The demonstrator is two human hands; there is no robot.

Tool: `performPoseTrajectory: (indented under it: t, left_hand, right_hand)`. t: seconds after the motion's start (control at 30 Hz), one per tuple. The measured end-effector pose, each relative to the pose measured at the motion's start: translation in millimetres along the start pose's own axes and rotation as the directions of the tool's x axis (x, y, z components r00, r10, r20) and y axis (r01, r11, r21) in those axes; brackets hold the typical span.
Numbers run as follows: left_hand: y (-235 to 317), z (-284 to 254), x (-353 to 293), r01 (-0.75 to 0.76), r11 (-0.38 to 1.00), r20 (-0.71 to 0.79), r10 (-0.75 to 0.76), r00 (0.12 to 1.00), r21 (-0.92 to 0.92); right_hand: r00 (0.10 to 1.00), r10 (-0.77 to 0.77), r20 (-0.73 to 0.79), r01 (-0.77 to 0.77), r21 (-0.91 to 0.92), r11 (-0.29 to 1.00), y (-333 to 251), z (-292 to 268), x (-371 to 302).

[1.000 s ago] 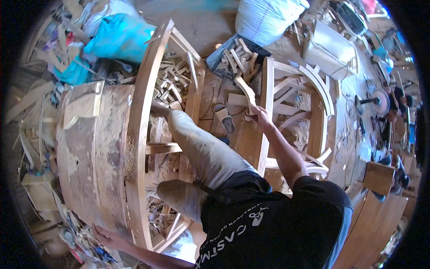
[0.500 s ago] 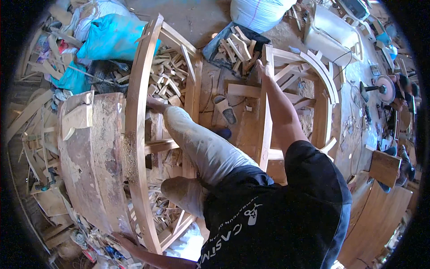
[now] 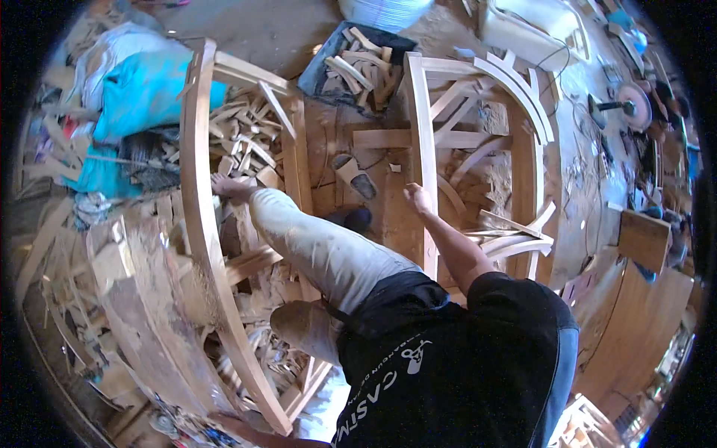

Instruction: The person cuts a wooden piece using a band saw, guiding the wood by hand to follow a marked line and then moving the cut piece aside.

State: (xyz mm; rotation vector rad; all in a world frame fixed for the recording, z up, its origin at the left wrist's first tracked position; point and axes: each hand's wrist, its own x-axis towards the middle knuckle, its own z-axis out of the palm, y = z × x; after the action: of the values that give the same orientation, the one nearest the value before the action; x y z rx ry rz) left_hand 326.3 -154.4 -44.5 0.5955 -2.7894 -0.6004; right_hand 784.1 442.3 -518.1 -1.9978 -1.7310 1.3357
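My left hand [image 3: 228, 425] is low at the left, beside the lower end of a long curved wooden frame post [image 3: 203, 194]. Its fingers look stretched out over the clutter; the view of them is dim. My right hand [image 3: 420, 199] is closed, fingers curled, in front of the long upright [image 3: 421, 112] of a second wooden frame. Anything inside that hand is hidden, and I cannot tell whether it touches the wood. Curved slats [image 3: 515, 82] form this second frame's far right side. My bent leg [image 3: 321, 231] in pale trousers reaches through the first frame, with a bare foot [image 3: 231, 188] on the offcuts.
Wood offcuts [image 3: 243, 142] lie inside the left frame, and more fill a dark bin [image 3: 328, 71]. A worn board [image 3: 142, 299] lies left. A sandal [image 3: 355, 175] rests between the frames. A white tub [image 3: 534, 33] and a standing fan [image 3: 635, 106] are far right.
My right hand has left the upper end of the second frame's upright, come nearer my body and closed. My view has shifted slightly; my left hand remains near the first frame's lower end.
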Motion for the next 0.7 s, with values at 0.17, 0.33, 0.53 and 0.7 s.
performPoseTrajectory:
  t: [0.17,0.33,0.53,0.7]
  left_hand:
    - [37,27,2,-0.031,0.999,0.012,0.031,0.999,-0.009]
    - [27,35,7,0.002,0.999,0.061,0.001,0.998,-0.050]
    - [-15,-12,33,0.028,0.978,0.167,0.008,0.986,-0.207]
    - [-30,-8,23,0.120,0.993,0.074,-0.119,0.990,-0.015]
  right_hand:
    - [0.970,-0.203,-0.131,0.222,0.144,0.965,-130,-58,11]
    - [0.777,-0.629,0.043,0.486,0.594,0.641,-395,-44,-41]
    - [-0.024,-0.999,-0.049,0.930,0.366,-0.041,-618,20,-189]
    - [-0.174,-0.970,0.168,0.974,0.173,-0.145,-668,92,-237]
